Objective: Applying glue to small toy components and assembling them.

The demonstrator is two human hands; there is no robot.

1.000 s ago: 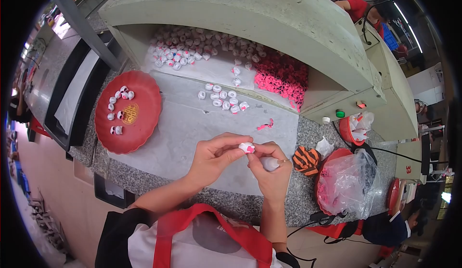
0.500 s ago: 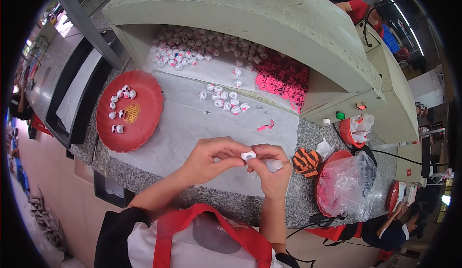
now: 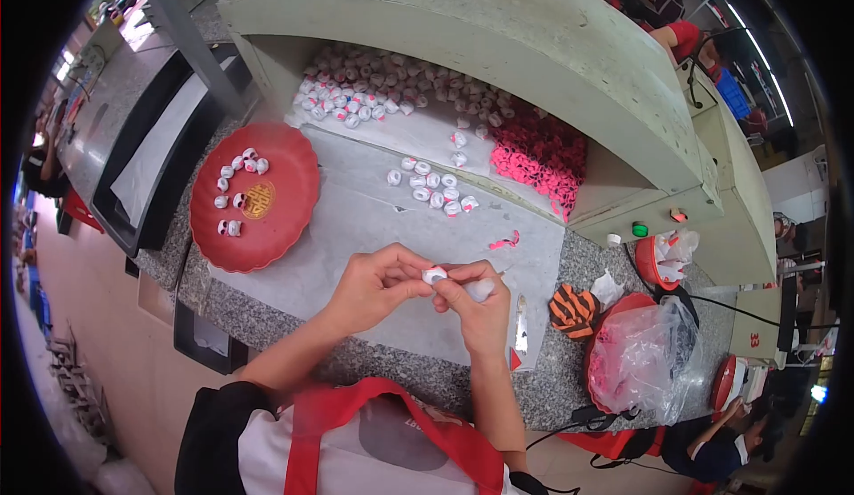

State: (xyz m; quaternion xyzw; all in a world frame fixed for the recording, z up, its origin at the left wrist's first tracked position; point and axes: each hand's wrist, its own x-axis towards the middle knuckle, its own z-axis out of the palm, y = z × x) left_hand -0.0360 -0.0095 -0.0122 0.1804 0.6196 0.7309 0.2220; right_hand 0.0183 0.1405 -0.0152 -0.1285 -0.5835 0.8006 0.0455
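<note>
My left hand (image 3: 374, 283) and my right hand (image 3: 476, 304) meet above the near edge of the grey stone counter (image 3: 356, 362). Between their fingertips sits a small white round piece (image 3: 434, 274), pinched from both sides. My right hand also closes over a second small white object (image 3: 481, 289) in its palm. A small cluster of similar white pieces with pink marks (image 3: 431, 188) lies on the pale sheet ahead of my hands. A round red tray (image 3: 258, 197) to the left carries several more such pieces.
A big heap of white pieces (image 3: 382, 90) and a pile of pink stickers (image 3: 538, 152) lie under the shelf. On the right are an orange-and-black striped item (image 3: 574, 308), a red bowl lined with a clear bag (image 3: 640, 362) and a small red cup (image 3: 667, 259). Another person (image 3: 712, 442) is at lower right.
Both hands stayed together and shifted slightly toward me; the fingers have turned the small white piece between them.
</note>
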